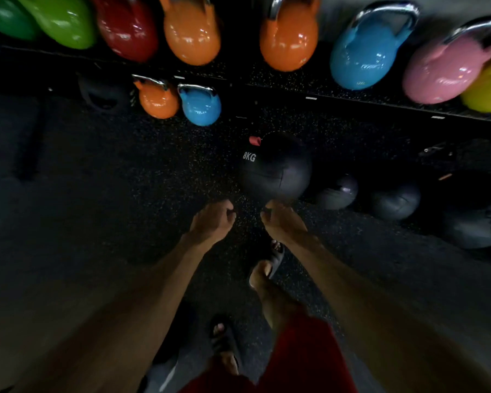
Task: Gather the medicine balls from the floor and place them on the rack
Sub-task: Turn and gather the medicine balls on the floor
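A black medicine ball marked 8KG (275,168) sits on the dark speckled floor in front of me. My left hand (211,221) hangs just short of it to the lower left, fingers curled and holding nothing. My right hand (282,221) reaches to the ball's lower edge, its fingertips at or touching the ball. Two more dark medicine balls (338,192) (396,201) lie to the right, and part of another (476,228) shows at the right edge.
A rack shelf (312,95) runs across the top with large coloured kettlebells: green, red, orange (192,35), blue (366,52), pink, yellow. Small orange (156,100) and blue (200,106) kettlebells stand below. My sandalled feet (275,258) are under my arms.
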`<state>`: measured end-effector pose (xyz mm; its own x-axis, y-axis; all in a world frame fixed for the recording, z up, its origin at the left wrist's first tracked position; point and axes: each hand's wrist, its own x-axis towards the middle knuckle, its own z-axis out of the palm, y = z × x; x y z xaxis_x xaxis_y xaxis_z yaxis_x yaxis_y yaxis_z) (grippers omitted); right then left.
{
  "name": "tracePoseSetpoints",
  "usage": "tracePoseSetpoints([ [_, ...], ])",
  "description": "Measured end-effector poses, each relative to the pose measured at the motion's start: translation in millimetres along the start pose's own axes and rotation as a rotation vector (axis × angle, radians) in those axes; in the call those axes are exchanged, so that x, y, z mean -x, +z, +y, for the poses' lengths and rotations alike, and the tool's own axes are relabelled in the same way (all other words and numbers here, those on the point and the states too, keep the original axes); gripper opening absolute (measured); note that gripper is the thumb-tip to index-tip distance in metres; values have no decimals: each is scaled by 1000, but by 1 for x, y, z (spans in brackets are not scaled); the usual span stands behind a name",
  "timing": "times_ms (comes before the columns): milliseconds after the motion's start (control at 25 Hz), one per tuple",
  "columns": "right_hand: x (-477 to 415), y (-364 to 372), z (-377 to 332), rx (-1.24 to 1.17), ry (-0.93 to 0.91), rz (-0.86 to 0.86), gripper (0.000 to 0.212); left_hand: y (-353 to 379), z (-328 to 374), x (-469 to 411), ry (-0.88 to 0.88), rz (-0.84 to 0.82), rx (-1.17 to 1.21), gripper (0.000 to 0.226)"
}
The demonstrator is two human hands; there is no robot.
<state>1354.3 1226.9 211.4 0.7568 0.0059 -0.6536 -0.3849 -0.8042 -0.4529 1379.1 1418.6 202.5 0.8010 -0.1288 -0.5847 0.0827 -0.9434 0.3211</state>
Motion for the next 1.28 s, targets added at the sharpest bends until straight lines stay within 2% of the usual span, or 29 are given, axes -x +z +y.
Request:
tracePoseSetpoints([
  [240,165,50,-42,52,-11,32,35,-3,-36,174,5,-73,-12,31],
  [400,257,99,-55,51,-50,45,37,6,-80,277,16,-51,-34,31],
  [680,358,191,-43,148,-110,-63,42,70,-147,405,-82,-12,70,32],
  [1040,474,338,-7,291,-184,-146,43,193,-245,581,-207,38,61,27],
  [1200,500,399,-13,348,-225,-174,49,220,-297,626,-235,-2,38,27],
  [1280,508,432,-24,346,-249,-195,50,234,-323,636,-252,-22,48,37],
])
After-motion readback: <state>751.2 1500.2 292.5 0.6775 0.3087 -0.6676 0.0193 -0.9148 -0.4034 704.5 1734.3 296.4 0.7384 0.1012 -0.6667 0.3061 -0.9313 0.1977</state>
